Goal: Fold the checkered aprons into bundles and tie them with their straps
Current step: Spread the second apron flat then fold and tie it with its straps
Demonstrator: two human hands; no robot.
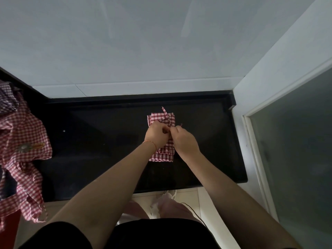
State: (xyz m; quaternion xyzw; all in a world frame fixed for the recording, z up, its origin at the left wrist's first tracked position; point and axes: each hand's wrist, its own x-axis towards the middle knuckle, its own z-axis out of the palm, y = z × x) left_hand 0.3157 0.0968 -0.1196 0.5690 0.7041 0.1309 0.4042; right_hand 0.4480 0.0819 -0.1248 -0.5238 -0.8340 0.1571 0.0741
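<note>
Head view, looking down. A folded checkered apron bundle [162,155] lies right of centre in the frame on a dark surface [93,141], its long axis running up and down the picture. Both hands meet over its middle: the left hand [156,133] and the right hand [183,139] each have fingers curled in a pinch on the straps [166,116], which cross the upper part of the bundle; 1 strap end points toward the top of the frame and another small end shows just right of the right hand. The knot itself is hidden between the fingertips, so how tight it is cannot be told.

Handling, as a judgement: the cloth looks light, thin and soft, so the bundle will slump or unfold if lifted by a corner; the narrow straps are the sensible hold, pulled evenly outward while the bundle rests on the surface.

A heap of loose checkered aprons [21,141] sits at the left edge of the frame, well apart from the bundle and hanging over the near edge. The surface ends at a wall at the top of the frame, at a white frame on the right, and at its near edge below the bundle; open dark surface lies between bundle and heap, on the left.
</note>
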